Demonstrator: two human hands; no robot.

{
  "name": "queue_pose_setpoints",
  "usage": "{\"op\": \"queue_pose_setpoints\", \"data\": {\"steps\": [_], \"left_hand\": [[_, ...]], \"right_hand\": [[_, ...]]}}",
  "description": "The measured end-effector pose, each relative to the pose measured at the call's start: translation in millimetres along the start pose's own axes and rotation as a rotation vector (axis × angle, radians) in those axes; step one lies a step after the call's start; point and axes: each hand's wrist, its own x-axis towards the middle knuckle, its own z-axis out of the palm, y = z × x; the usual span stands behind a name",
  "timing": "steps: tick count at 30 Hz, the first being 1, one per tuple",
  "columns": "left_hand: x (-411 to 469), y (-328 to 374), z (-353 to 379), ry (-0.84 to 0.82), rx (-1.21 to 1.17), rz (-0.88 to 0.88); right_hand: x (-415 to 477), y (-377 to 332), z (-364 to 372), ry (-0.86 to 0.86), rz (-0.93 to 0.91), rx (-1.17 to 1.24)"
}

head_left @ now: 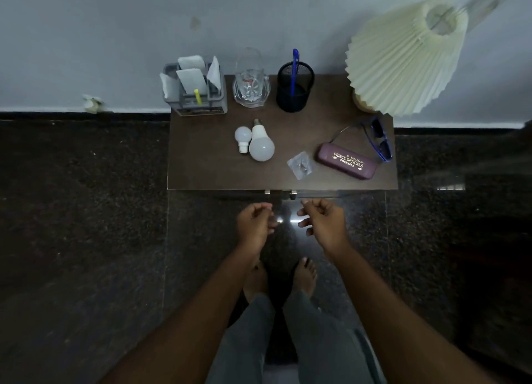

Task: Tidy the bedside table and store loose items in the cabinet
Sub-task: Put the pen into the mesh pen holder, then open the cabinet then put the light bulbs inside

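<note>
The dark brown bedside table stands against the wall. On it lie a small white bulb, a larger white bulb, a small clear plastic packet, a purple glasses case and blue sunglasses. Cabinet handles show just under the table's front edge. My left hand and my right hand hover side by side in front of that edge, fingers loosely curled, holding nothing.
At the back of the table stand a grey organiser with papers and a yellow marker, a clear glass mug, a black mesh pen cup with a blue pen, and a pleated cream lamp. Dark polished floor surrounds the table; my bare feet are below.
</note>
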Motion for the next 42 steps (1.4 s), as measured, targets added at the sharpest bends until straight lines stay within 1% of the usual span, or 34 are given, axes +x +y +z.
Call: {"op": "queue_pose_setpoints", "data": {"steps": [4,8,11,16,19,24,27,29,31,36,39,42], "left_hand": [[19.9,-21.7,0.8,0.014,0.098,0.040],[55.7,-33.0,13.2,0.057,0.097,0.074],[83.5,-41.1,21.3,0.106,0.042,0.103],[112.8,-67.1,27.2,0.139,0.026,0.172],[125.6,-81.9,28.1,0.149,0.031,0.260],[136.2,-94.0,31.1,0.183,-0.013,0.432],[138.8,-96.2,29.5,0.179,-0.008,0.480],[135.4,-93.6,29.6,0.155,-0.008,0.461],[128.1,-85.7,30.1,0.125,0.003,0.387],[84.1,-74.8,13.1,0.074,0.100,0.178],[58.9,-81.7,-2.9,0.054,0.188,0.094],[48.6,-85.8,-15.6,0.017,0.255,0.024]], "right_hand": [[17.7,26.6,-4.1,0.003,0.016,-0.056],[53.0,50.7,-0.9,0.016,-0.066,-0.180],[80.6,65.7,9.1,0.015,-0.128,-0.217],[116.2,94.1,25.8,0.037,-0.148,-0.139],[125.7,106.8,26.1,0.051,-0.193,-0.064],[132.0,117.5,18.3,-0.037,-0.268,-0.007],[133.0,116.3,14.5,-0.066,-0.307,-0.002],[130.1,114.6,11.7,-0.076,-0.326,-0.045],[126.8,110.3,7.5,-0.086,-0.310,-0.111],[99.7,104.4,-5.3,-0.169,-0.143,-0.181],[76.7,110.1,-16.7,-0.161,-0.082,-0.215],[63.3,116.1,-23.1,-0.114,-0.046,-0.220]]}}
